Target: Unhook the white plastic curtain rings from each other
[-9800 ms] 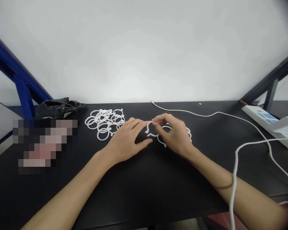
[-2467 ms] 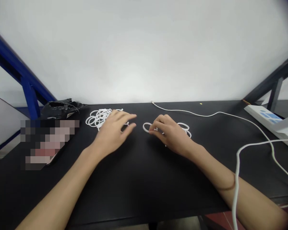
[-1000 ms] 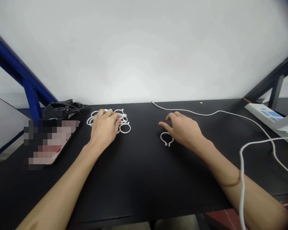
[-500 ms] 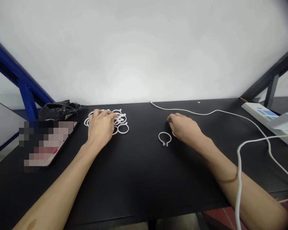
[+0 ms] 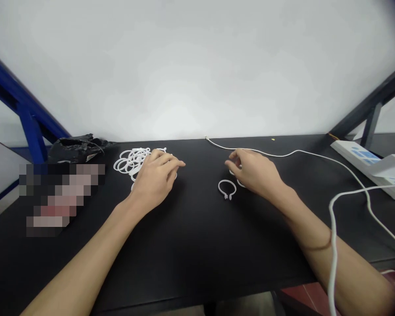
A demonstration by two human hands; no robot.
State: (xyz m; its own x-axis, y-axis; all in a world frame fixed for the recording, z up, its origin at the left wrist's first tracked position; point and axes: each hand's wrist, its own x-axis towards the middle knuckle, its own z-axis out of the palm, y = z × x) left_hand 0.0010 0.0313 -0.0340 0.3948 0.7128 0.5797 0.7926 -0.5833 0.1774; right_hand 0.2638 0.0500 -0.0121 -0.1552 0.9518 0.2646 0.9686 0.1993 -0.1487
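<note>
Several white plastic snap rings with small knobs at their ends lie in a loose pile (image 5: 127, 161) at the left. Over the pile's right side is my left hand (image 5: 156, 175), its fingers curled and pointing right. Whatever lies between its fingertips is hidden beneath it. My right hand (image 5: 258, 172) rests low over the table on the right, thumb and fingers apart. Parts of white rings (image 5: 240, 182) show under and beside its fingers. One separate ring (image 5: 227, 188), its gap facing me, lies just left of that hand.
A white cable (image 5: 283, 156) crosses the black table (image 5: 191, 245) to the right; another loop (image 5: 332, 245) hangs over my right forearm. A power strip (image 5: 355, 153) stands far right. Black plastic (image 5: 75, 149) and a blurred-out flat object (image 5: 62, 197) lie left. A white wall rises behind.
My left hand has moved right and toward me, uncovering more of the ring pile. My right hand stays nearly in place, with its thumb and fingers spread further apart.
</note>
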